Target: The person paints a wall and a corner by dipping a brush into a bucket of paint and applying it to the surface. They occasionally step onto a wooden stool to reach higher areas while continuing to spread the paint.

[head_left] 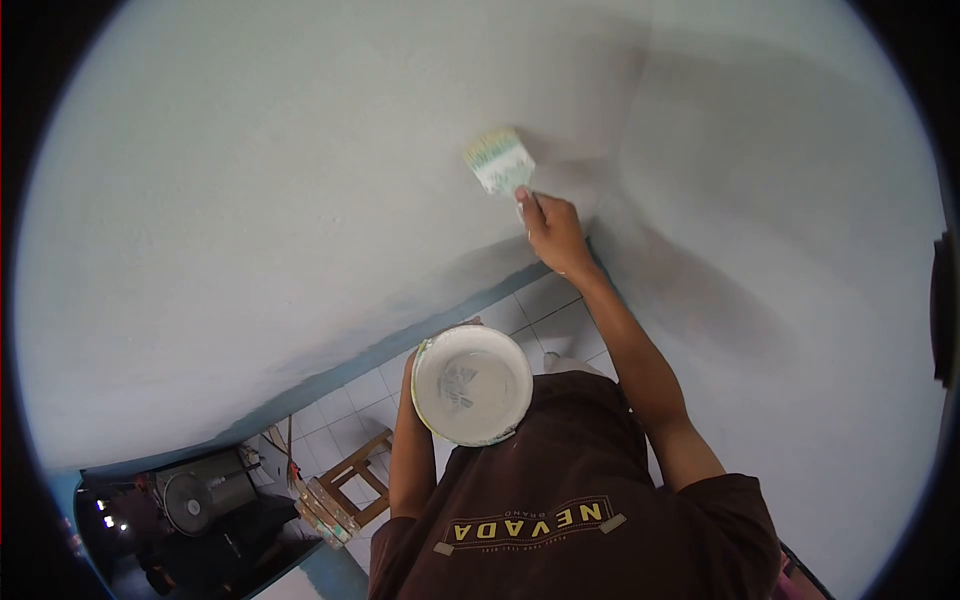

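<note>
My right hand [555, 232] grips the handle of a wide paintbrush [503, 165], its bristles up against the pale wall [330, 180]. White and green paint smears cover the brush, and its tip looks yellowish. Close to my chest, a white paint bucket [522, 385] rests in my left hand [463, 324]. Most of that hand is hidden behind the bucket, with only some fingers showing past the far rim. Inside the bucket lies whitish paint [485, 385] with a greyish patch.
Two walls meet in a corner right of the brush. A blue band [330, 383] runs along the wall's bottom above white floor tiles [335, 405]. At lower left are a wooden frame [362, 475], a fan [188, 502] and a dark opening or mirror-like surface [120, 560].
</note>
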{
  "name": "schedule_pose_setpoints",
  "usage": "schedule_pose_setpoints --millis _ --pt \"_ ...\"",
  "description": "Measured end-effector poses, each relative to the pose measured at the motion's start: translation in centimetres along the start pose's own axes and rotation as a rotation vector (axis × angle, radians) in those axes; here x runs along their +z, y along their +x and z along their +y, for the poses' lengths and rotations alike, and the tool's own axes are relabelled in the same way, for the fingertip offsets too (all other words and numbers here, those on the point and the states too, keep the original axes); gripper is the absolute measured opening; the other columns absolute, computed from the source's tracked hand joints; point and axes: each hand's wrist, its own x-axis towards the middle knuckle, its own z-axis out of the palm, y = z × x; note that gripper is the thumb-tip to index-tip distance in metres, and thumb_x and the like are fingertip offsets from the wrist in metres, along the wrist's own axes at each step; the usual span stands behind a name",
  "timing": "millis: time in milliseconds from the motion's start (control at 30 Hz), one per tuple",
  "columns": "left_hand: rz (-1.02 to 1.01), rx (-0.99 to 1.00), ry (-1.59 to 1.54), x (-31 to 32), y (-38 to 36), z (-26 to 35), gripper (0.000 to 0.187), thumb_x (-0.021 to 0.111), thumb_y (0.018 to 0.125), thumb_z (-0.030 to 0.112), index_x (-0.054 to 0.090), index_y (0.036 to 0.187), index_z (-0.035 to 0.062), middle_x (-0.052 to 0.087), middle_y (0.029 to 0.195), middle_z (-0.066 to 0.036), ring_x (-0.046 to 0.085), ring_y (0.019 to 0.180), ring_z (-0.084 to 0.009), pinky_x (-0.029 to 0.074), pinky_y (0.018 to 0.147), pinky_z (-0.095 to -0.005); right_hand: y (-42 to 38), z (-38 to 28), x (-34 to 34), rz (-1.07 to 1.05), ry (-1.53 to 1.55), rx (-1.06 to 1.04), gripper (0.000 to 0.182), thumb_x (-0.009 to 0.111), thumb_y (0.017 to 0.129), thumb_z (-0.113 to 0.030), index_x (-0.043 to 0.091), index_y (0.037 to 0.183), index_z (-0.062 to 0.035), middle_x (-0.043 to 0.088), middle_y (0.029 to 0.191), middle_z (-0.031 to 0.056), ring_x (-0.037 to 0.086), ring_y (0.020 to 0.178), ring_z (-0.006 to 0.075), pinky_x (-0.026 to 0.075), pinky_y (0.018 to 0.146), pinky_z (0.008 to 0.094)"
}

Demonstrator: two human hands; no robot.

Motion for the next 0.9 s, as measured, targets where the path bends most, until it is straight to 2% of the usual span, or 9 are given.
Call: schedule_pose_setpoints --millis 167,233,300,367,433,600,667,767,900 --pt "0.044 -0.015 0.043 -0.7 0.9 -0.2 0.029 0.056 0.096 0.017 0.067 0.116 -0.0008 0.072 0.099 -0.011 0.069 0.076 -0.0183 0.058 0.065 -0.0314 1.2 1.8 1.2 0.033 0.178 -0.097 0.049 0.047 0.104 -0.037 0.052 0.072 -0.0005 0.048 0.056 0.004 0.044 0.05 0.0127 0.04 0.052 0.0338" --pt "0.072 0.003 0.075 0.0 0.5 0.1 0.03 0.054 0.097 0.016 0.067 0.115 -0.0036 0.072 0.098 -0.014 0.07 0.076 -0.0212 0.059 0.064 -0.0324 1.5 8.7 3.5 0.064 -0.057 -0.142 0.051 0.042 0.104 -0.036 0.059 0.077 0.0039 0.057 0.06 0.0191 0.058 0.053 0.0295 0.043 0.058 0.0457" --pt "-0.029 0.033 -0.076 0.9 -0.3 0.4 0.032 0.053 0.097 0.015 0.065 0.12 -0.0039 0.072 0.101 -0.014 0.07 0.077 -0.0206 0.059 0.066 -0.0325 0.5 16.4 5.4 0.002 -0.299 -0.076 0.052 0.041 0.104 -0.038 0.062 0.079 0.0034 0.063 0.063 0.0184 0.067 0.061 0.0297 0.048 0.065 0.0459" --pt "-0.068 0.017 -0.026 -0.7 1.3 0.2 0.033 0.051 0.097 0.015 0.063 0.122 -0.0041 0.071 0.102 -0.014 0.071 0.078 -0.0202 0.06 0.066 -0.0327 -0.8 20.2 5.3 -0.313 -0.287 0.416 0.054 0.043 0.103 -0.038 0.064 0.079 0.0048 0.064 0.062 0.0179 0.068 0.061 0.0293 0.051 0.069 0.0446" --pt "-0.098 0.003 0.014 -0.5 1.0 0.2 0.035 0.05 0.098 0.014 0.062 0.124 -0.0042 0.071 0.103 -0.014 0.071 0.079 -0.0199 0.06 0.067 -0.0329 -1.3 20.8 5.5 -0.257 -0.296 0.433 0.055 0.043 0.103 -0.038 0.063 0.075 0.0046 0.063 0.058 0.0167 0.067 0.057 0.0285 0.052 0.068 0.0435" --pt "-0.11 0.077 -0.021 2.3 -2.4 1.4 0.037 0.05 0.098 0.017 0.06 0.126 -0.005 0.07 0.109 -0.012 0.068 0.088 -0.0192 0.058 0.075 -0.0319 -0.5 4.2 3.1 -0.155 -0.085 0.354 0.06 0.043 0.103 -0.037 0.054 0.058 0.0002 0.055 0.049 0.0123 0.061 0.045 0.0229 0.051 0.055 0.0369" --pt "-0.102 0.024 -0.019 0.6 -0.9 0.5 0.036 0.052 0.098 0.017 0.061 0.125 -0.0044 0.07 0.109 -0.011 0.068 0.087 -0.0189 0.057 0.074 -0.0315 -1.0 -0.4 2.7 -0.12 0.033 0.13 0.057 0.045 0.104 -0.039 0.051 0.059 -0.004 0.047 0.045 0.0034 0.048 0.039 0.0136 0.042 0.043 0.0303" --pt "-0.08 -0.151 -0.034 0.9 0.3 1.6 0.032 0.058 0.096 0.016 0.065 0.121 -0.0019 0.07 0.105 -0.01 0.068 0.084 -0.0174 0.057 0.072 -0.0303 0.9 -3.2 3.0 -0.033 0.037 -0.153 0.056 0.044 0.105 -0.04 0.05 0.062 -0.0043 0.044 0.046 0.0011 0.045 0.039 0.0115 0.039 0.042 0.0286" --pt "0.015 -0.173 0.145 5.1 -1.0 3.8 0.024 0.071 0.09 0.015 0.072 0.111 0.0035 0.071 0.093 -0.005 0.066 0.074 -0.013 0.055 0.067 -0.0281 5.8 2.0 5.3 -0.124 0.216 -0.049 0.053 0.043 0.105 -0.04 0.052 0.066 -0.0048 0.047 0.05 0.0014 0.045 0.041 0.0108 0.038 0.042 0.0286"
